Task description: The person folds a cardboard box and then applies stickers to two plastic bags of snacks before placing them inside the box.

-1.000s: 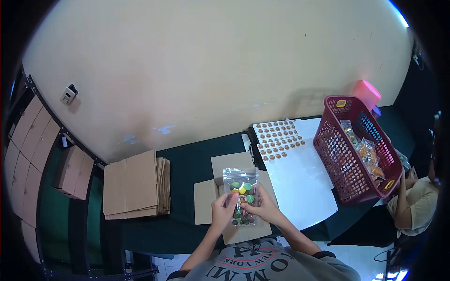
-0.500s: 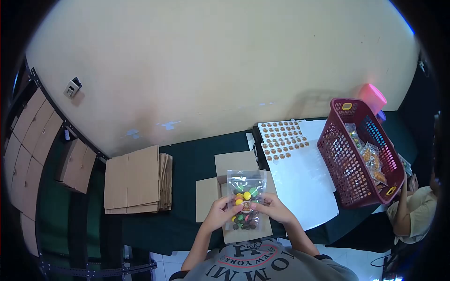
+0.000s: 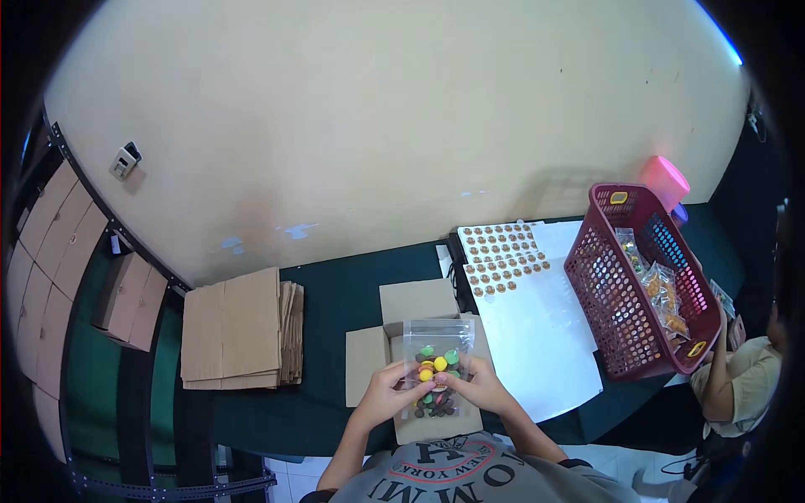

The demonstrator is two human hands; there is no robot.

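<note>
A clear zip pouch [image 3: 438, 338] with colourful round candies is held upright between both hands in front of my chest. My left hand [image 3: 389, 394] grips its left side, thumb across the front. My right hand [image 3: 480, 387] closes on the right side, with its thumb meeting the left one over a small round sticker, now mostly covered. Behind and beneath the pouch an open cardboard box [image 3: 366, 362] stands with its flaps spread; the pouch and hands hide most of its inside.
Flattened cardboard boxes [image 3: 231, 331] are stacked on the left. A white sheet [image 3: 537, 335] carries rows of round stickers [image 3: 503, 251]. The maroon basket [image 3: 608, 293] on the right holds filled pouches [image 3: 662, 293]. Another person's sleeve [image 3: 750, 381] is beside it. Boxes fill a shelf [image 3: 117, 230] at far left.
Both thumbs have come together over the round sticker on the pouch, which was more visible before. The whole view has shifted slightly, with the table appearing lower.
</note>
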